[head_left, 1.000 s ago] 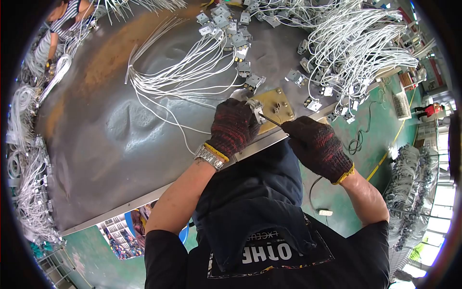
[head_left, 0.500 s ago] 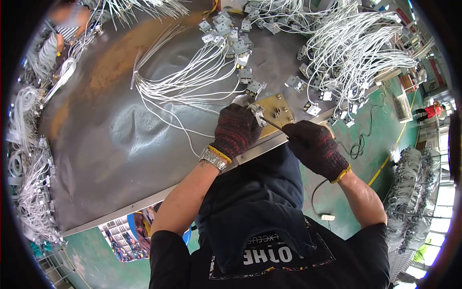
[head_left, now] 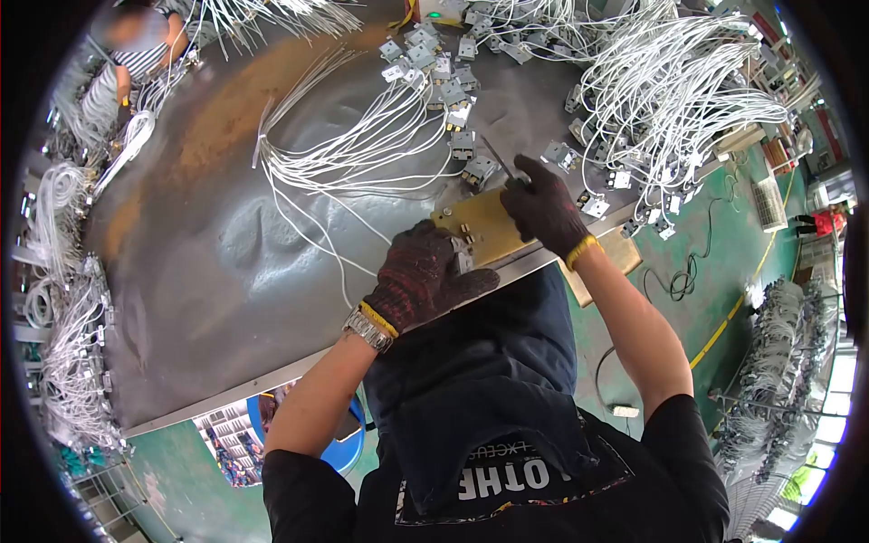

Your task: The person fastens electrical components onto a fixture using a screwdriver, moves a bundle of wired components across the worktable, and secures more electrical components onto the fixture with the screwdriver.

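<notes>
co-worker's head (head_left: 138, 29): blurred | upper-left wires (head_left: 294, 14): cut by top edge | tool (head_left: 495, 155): handle hidden in right grip (head_left: 545, 206)

Item one: we list a brass-coloured flat plate (head_left: 493, 226) with small metal studs, lying flat, the right hand (head_left: 543, 206) over its right end. Item two: we record a small silvery-grey metal part (head_left: 464, 257) at the plate's left end, against the gloved left hand (head_left: 421, 279), partly hidden. Item three: one slim dark-shafted hand tool (head_left: 496, 156), in the right hand, shaft pointing away from the plate.
</notes>
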Demonstrator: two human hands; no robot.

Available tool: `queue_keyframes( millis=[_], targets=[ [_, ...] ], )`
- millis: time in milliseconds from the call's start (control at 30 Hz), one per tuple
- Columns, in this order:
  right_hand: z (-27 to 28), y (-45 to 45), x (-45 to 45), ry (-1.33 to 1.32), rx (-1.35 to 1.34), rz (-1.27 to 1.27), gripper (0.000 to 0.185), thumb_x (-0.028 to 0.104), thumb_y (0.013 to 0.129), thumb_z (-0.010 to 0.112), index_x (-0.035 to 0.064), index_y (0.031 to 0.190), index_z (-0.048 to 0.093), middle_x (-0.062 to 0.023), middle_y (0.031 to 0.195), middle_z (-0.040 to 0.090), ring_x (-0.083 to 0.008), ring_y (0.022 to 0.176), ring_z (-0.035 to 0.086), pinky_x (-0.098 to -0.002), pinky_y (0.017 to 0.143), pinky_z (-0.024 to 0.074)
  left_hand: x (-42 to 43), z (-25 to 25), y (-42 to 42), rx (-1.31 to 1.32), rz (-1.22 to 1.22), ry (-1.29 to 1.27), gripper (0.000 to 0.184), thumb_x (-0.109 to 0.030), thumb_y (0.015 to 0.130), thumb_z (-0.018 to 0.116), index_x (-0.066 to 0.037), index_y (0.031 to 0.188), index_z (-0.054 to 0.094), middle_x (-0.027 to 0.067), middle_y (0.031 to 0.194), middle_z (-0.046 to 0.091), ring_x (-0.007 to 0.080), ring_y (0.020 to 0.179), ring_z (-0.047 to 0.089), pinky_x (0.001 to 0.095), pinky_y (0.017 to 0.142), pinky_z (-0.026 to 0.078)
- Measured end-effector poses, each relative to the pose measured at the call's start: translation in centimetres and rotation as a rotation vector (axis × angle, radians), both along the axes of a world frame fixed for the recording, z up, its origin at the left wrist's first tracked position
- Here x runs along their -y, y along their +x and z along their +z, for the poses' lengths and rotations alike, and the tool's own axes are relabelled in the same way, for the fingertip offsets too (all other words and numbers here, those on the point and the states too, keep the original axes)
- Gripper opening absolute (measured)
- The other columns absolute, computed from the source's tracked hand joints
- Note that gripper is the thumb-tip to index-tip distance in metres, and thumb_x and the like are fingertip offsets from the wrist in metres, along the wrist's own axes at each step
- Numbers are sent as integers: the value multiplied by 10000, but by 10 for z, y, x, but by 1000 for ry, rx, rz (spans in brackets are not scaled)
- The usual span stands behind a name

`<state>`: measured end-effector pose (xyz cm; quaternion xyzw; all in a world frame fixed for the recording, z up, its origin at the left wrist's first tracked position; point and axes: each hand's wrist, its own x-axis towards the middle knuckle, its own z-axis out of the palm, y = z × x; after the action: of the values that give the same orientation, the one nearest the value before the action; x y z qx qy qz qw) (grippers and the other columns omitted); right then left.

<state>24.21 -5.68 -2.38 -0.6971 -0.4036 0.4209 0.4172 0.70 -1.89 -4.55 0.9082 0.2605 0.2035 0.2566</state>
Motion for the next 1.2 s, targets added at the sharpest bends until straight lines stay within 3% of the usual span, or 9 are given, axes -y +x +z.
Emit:
queue_keyframes(
  millis=[67, 167, 233, 333, 500, 567, 700, 1100, 1200],
  targets=[
    [-8, 2, -23, 13, 0, -12, 743, 172, 892, 710, -70, 1517, 387, -108, 800, 658, -147, 550, 601, -299, 462, 485, 3, 10, -2, -196, 17, 20, 505, -525, 801, 774, -58, 987, 722, 164, 1007, 691, 380, 942, 670, 491, 856, 530],
    [-8, 2, -45, -36, 7, 25, 553, 158, 875, 712, -68, 1355, 558, -125, 756, 664, -187, 544, 625, -340, 480, 546, 8, 12, -4, -295, 48, 6, 511, -523, 822, 726, -51, 1017, 704, 182, 969, 694, 390, 921, 666, 494, 842, 525],
    [5, 1, -50, -201, 49, 215, 305, 156, 871, 704, -80, 1062, 678, -116, 718, 662, -194, 535, 635, -342, 488, 552, 10, 6, -4, -163, 146, 62, 539, -501, 831, 703, -24, 1079, 674, 199, 940, 691, 396, 936, 667, 505, 834, 520],
    [-5, -6, -39, -181, -45, 241, 239, 173, 871, 708, -61, 836, 672, -100, 704, 661, -185, 564, 654, -327, 507, 555, 4, 5, -2, -215, 266, 21, 556, -537, 841, 689, -1, 984, 660, 200, 876, 707, 378, 858, 691, 478, 811, 538],
    [-1, -35, 0, -103, -249, 256, 219, 164, 856, 731, -46, 851, 666, -78, 712, 647, -151, 586, 642, -311, 539, 541, -8, 14, 10, -280, 447, -119, 557, -517, 855, 690, 18, 1004, 646, 227, 894, 716, 408, 845, 705, 486, 797, 552],
    [1, -40, 12, 142, -324, 207, 176, 144, 926, 675, -14, 987, 629, -47, 719, 608, -114, 621, 637, -277, 528, 517, -10, 0, 10, -118, 327, -124, 526, -480, 840, 715, 12, 1016, 651, 220, 899, 713, 406, 859, 699, 485, 801, 550],
    [9, -42, 24, 85, -460, -13, 212, 118, 907, 688, -18, 1053, 615, -51, 731, 616, -114, 610, 629, -283, 516, 516, 1, 15, 6, -172, 205, -60, 501, -464, 826, 729, -13, 1035, 668, 195, 926, 715, 395, 889, 697, 484, 805, 550],
    [11, -34, 33, 10, -26, 80, 266, 126, 906, 701, -7, 1124, 623, -69, 770, 638, -127, 632, 648, -292, 533, 555, -6, 15, 22, -432, 152, 163, 346, -375, 728, 736, -134, 975, 758, 92, 1049, 684, 282, 1018, 623, 447, 904, 463],
    [7, -35, 37, 0, 76, 102, 274, 161, 914, 710, -13, 1112, 635, -152, 858, 701, -236, 689, 715, -365, 619, 581, -3, 8, 20, -256, 209, 261, 346, -368, 723, 748, -147, 989, 757, 81, 1109, 666, 283, 1064, 610, 452, 931, 445]
  ],
)
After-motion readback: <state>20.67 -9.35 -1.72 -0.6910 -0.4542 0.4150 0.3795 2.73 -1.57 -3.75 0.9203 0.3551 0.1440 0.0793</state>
